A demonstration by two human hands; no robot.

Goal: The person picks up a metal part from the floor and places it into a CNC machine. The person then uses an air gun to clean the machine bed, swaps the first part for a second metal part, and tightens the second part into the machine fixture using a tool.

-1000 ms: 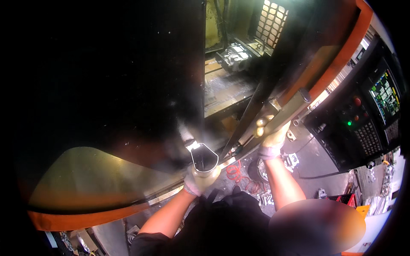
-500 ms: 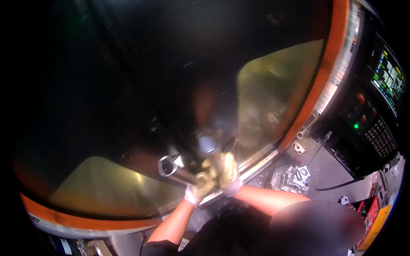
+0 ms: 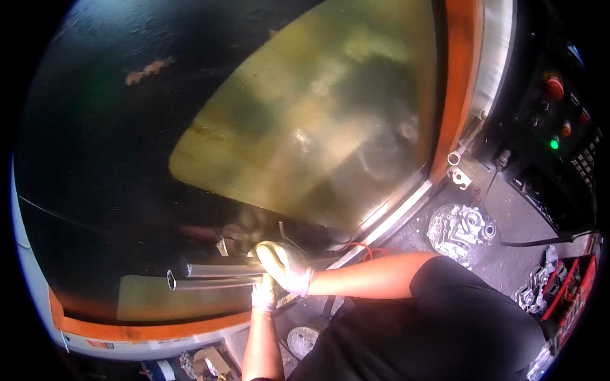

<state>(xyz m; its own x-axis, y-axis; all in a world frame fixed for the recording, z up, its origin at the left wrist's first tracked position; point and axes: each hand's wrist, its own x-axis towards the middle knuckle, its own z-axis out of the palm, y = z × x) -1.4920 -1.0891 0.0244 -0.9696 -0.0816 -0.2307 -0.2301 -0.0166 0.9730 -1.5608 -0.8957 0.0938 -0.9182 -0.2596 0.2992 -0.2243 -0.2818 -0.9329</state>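
Two metal tubes lie side by side and point to the left, just in front of the machine door. The nearer tube (image 3: 213,284) shows an open, angular end; the farther tube (image 3: 222,271) runs close along it. My left hand (image 3: 264,294), in a pale glove, closes round the tubes' right ends from below. Above it, my right hand (image 3: 284,263), also gloved, is curled over the same ends, and the two hands touch. Its fingers partly hide the grip, so which hand bears which tube is hard to make out.
The door's yellowish window (image 3: 318,127) and orange frame (image 3: 457,82) stand before me. On the right, a round tray (image 3: 438,232) holds metal parts near a black control panel (image 3: 540,165). Red bins (image 3: 575,286) are at lower right, a cardboard box (image 3: 213,362) at lower left.
The tubes, held apart one per hand before, now lie together pointing left. My right hand has come over to my left, and the view has turned and shifted.
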